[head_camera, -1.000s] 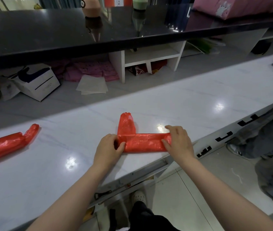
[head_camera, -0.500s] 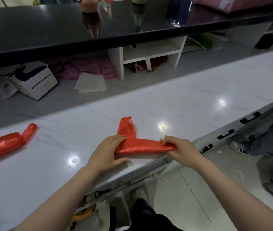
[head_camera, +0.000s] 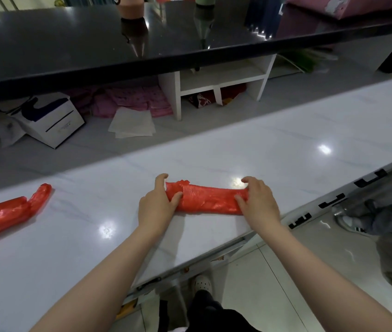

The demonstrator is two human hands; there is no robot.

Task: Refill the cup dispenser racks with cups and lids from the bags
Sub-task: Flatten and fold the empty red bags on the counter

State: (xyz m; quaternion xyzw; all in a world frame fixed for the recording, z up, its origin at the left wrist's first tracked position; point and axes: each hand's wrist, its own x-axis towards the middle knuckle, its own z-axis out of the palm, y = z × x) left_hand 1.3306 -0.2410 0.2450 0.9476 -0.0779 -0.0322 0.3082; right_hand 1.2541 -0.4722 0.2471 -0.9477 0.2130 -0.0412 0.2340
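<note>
Both hands [head_camera: 156, 207] [head_camera: 259, 204] grip an unlabelled red bag [head_camera: 208, 200] on the counter [head_camera: 286, 149].

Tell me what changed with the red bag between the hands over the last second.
The flap that stuck out away from the person is now folded in, so the red bag is one straight strip. The left hand and right hand now grip its two ends, fingers behind and thumbs in front. The other red bag on the white counter stayed put.
</note>
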